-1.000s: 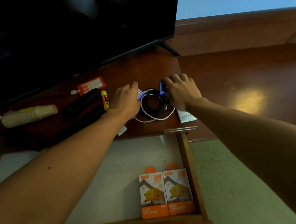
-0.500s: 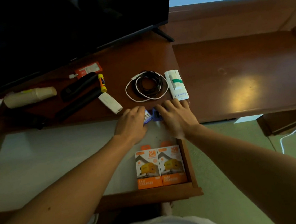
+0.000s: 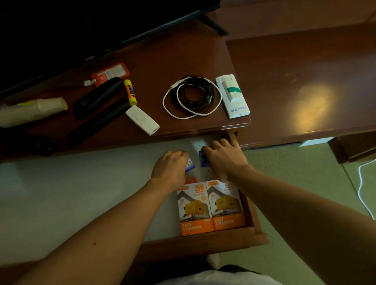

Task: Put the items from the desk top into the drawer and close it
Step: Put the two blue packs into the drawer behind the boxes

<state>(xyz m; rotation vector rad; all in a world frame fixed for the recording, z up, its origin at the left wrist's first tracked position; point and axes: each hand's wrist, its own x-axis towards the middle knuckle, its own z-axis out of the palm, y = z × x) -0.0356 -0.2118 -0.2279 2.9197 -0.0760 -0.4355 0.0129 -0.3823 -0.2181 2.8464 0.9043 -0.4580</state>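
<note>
Your left hand (image 3: 170, 167) and right hand (image 3: 224, 158) each grip a small blue item just behind the charger boxes (image 3: 210, 205) inside the drawer (image 3: 203, 242). Release them, then fetch the coiled cables (image 3: 193, 96).

Dim, warm-toned; soft glare patch on the glossy dark-brown wooden surface (image 3: 312, 105), edges bowed, hands slightly motion-blurred.

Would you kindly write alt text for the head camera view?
Both hands, left hand and right hand, each lower a small blue item into the open drawer, behind two orange charger boxes. On the desk top remain coiled cables, a white box, remotes and a glue stick.
</note>
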